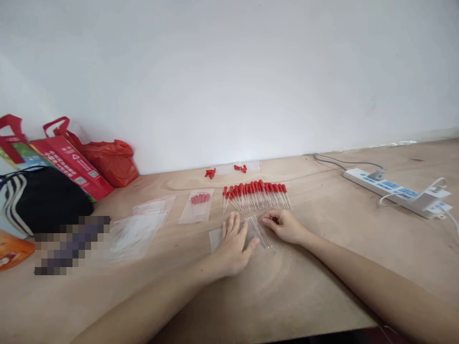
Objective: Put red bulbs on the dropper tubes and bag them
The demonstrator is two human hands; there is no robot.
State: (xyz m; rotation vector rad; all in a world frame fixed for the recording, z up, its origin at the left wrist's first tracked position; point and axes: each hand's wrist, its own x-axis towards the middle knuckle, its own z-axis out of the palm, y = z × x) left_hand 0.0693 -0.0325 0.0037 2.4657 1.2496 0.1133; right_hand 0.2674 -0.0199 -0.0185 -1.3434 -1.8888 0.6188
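Note:
A clear zip bag (216, 239) with a red-striped seal lies flat on the wooden table. My left hand (234, 246) rests on it, fingers spread. Just right of the bag's seal is my right hand (283, 225), its thumb and index finger pinched together; whatever is between them is too small to make out. Behind both hands, red-capped clear droppers (256, 193) lie in a row. To the left, another clear bag (197, 208) holds several red-capped droppers. Farther left is a stack of flat clear bags (138, 231).
Loose red caps (210, 173) and a clear bag (224, 168) lie near the wall. A white power strip (387, 187) with cables sits at the right. Red bags (114, 162) and a black bag (50, 198) stand at the left. The table's front edge (322, 333) shows below.

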